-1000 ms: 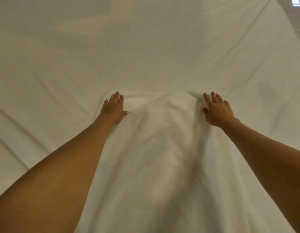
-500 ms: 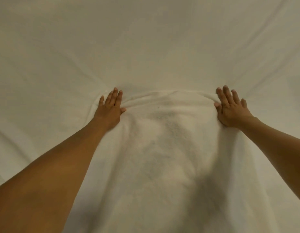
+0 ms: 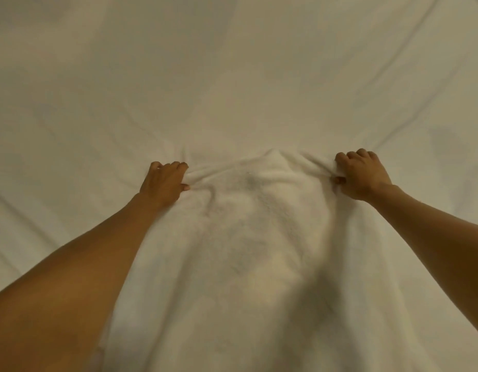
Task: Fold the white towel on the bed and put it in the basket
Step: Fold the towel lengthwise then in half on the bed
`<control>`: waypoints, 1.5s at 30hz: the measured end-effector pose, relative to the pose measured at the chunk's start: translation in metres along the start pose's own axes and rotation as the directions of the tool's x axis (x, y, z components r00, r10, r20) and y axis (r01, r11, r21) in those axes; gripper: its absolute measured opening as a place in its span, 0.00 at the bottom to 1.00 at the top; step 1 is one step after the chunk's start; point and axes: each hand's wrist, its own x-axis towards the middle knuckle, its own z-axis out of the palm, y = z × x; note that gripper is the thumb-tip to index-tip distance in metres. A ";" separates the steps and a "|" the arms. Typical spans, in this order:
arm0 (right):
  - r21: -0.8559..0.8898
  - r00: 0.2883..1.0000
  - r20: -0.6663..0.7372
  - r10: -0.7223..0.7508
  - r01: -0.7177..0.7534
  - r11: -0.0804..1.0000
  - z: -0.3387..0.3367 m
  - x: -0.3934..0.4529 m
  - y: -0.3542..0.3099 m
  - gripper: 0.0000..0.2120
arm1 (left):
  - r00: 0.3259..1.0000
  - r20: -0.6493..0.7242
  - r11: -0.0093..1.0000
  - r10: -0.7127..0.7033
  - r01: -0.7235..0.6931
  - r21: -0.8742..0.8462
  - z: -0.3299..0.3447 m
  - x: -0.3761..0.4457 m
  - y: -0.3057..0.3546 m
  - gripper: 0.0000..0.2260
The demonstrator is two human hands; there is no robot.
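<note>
The white towel (image 3: 254, 237) lies spread on the bed, running from the bottom of the view up to its far edge near the middle. My left hand (image 3: 164, 183) is curled shut on the towel's far left corner. My right hand (image 3: 362, 174) is curled shut on the far right corner. The cloth bunches into folds between the two hands. No basket is in view.
The white bed sheet (image 3: 232, 76) fills the rest of the view, with creases running out to the left and right. My two bare forearms reach in from the bottom corners.
Both hands lay flat with fingers straight on the towel's far edge; now the fingers have curled and gripped the corners, and the edge between them has wrinkled up.
</note>
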 end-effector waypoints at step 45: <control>0.104 0.964 -0.057 0.261 -0.254 0.962 0.037 -0.360 -0.058 0.27 | 0.983 -0.184 1.000 -0.003 -0.002 -0.028 0.020 -0.321 0.046 0.13</control>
